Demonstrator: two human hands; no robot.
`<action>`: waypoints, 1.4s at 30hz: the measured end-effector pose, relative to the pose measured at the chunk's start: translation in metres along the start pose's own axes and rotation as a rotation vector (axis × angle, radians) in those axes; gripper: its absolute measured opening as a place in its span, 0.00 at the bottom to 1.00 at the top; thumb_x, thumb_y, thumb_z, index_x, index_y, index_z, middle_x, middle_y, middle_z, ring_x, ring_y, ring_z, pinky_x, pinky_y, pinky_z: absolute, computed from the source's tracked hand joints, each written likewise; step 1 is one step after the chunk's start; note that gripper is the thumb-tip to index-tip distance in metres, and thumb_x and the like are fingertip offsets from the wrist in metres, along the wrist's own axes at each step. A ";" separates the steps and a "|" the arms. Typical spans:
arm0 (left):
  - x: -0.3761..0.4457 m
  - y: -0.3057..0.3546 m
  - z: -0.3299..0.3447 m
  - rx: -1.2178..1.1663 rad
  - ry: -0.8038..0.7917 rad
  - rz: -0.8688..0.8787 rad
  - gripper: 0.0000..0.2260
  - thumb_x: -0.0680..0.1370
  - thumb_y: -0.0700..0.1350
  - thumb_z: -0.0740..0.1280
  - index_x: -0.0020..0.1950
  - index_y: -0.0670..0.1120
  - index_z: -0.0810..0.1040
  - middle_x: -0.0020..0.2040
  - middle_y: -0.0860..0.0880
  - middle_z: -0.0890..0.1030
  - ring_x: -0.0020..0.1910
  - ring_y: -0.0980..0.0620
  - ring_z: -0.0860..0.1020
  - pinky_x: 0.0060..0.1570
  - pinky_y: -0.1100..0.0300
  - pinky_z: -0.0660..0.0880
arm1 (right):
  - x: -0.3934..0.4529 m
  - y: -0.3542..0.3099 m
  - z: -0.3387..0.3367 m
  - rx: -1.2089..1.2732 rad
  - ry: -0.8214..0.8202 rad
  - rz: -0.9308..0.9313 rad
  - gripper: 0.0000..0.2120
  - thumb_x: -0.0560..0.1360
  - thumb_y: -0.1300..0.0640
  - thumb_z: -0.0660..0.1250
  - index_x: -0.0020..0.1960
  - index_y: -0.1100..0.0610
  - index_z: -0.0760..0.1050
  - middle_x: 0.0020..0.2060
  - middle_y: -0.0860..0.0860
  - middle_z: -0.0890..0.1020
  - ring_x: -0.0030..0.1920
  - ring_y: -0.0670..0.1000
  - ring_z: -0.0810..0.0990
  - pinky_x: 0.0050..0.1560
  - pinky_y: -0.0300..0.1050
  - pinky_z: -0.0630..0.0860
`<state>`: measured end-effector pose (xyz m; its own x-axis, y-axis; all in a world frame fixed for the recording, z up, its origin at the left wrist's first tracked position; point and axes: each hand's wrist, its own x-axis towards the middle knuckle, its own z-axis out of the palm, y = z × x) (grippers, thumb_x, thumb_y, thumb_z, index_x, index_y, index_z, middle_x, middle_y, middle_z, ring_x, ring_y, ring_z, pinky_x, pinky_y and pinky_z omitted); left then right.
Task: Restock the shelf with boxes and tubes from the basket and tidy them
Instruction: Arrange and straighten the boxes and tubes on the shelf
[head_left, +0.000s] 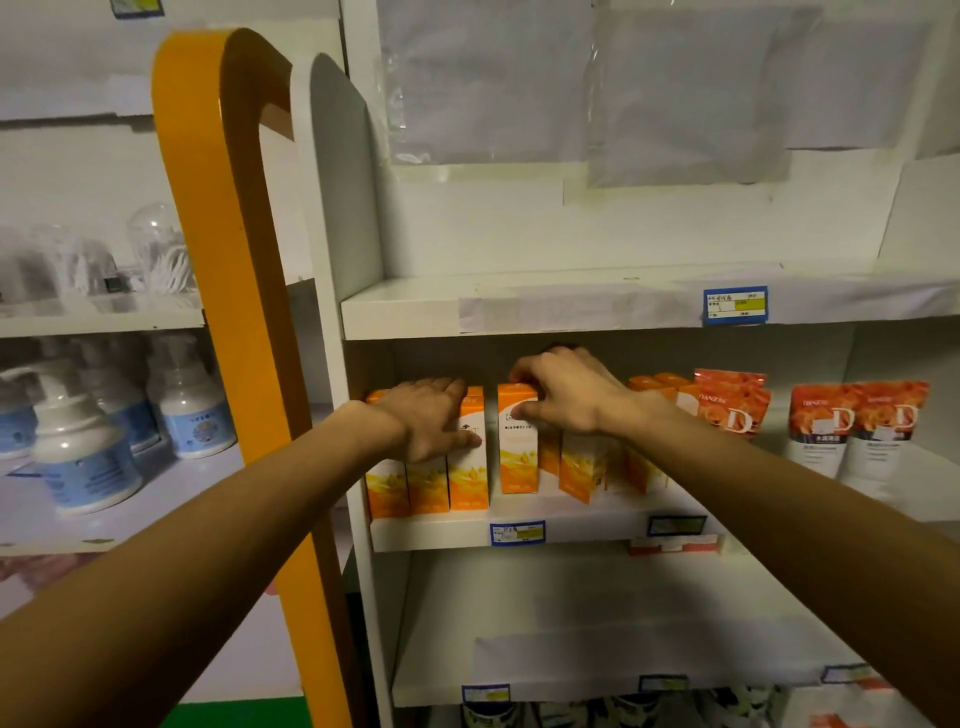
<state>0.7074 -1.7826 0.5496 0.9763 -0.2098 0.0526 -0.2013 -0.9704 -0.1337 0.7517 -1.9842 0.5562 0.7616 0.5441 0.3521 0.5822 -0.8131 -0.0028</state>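
On the middle shelf (571, 525) a row of upright orange-and-white boxes (426, 488) is seen, with orange-topped tubes (831, 431) standing well apart to the right. One box (517, 441) is gripped at its top by the right hand (571, 389), the fingers closed around it; its long axis is vertical, and a narrow gap is left between it and the left group. The left hand (431, 415) is laid flat and open against that group, so the gripped box lies just to its right. The boxes behind the right wrist are partly hidden, the basket is not visible, and the print cannot be read.
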 end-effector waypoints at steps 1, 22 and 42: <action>-0.001 0.000 -0.001 -0.001 0.000 0.002 0.36 0.80 0.64 0.60 0.81 0.47 0.52 0.80 0.45 0.60 0.77 0.44 0.61 0.76 0.50 0.60 | 0.002 -0.002 0.002 -0.011 0.001 0.001 0.20 0.75 0.44 0.70 0.64 0.50 0.75 0.56 0.50 0.82 0.58 0.53 0.78 0.62 0.51 0.72; 0.004 0.002 -0.006 -0.055 0.097 0.025 0.39 0.78 0.70 0.55 0.81 0.49 0.51 0.80 0.47 0.58 0.78 0.45 0.60 0.75 0.48 0.57 | -0.004 0.035 -0.011 0.227 0.055 0.143 0.26 0.72 0.53 0.69 0.70 0.52 0.72 0.64 0.53 0.79 0.63 0.55 0.78 0.61 0.53 0.77; 0.017 0.016 0.004 -0.001 0.088 0.108 0.36 0.79 0.66 0.58 0.82 0.51 0.51 0.80 0.47 0.60 0.77 0.45 0.60 0.76 0.48 0.57 | 0.002 0.037 0.034 -0.040 0.172 0.197 0.19 0.77 0.44 0.63 0.65 0.50 0.74 0.57 0.51 0.82 0.64 0.56 0.75 0.74 0.60 0.56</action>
<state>0.7215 -1.8014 0.5444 0.9382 -0.3229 0.1246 -0.3052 -0.9416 -0.1424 0.7844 -2.0064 0.5248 0.7971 0.3343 0.5029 0.4133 -0.9092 -0.0506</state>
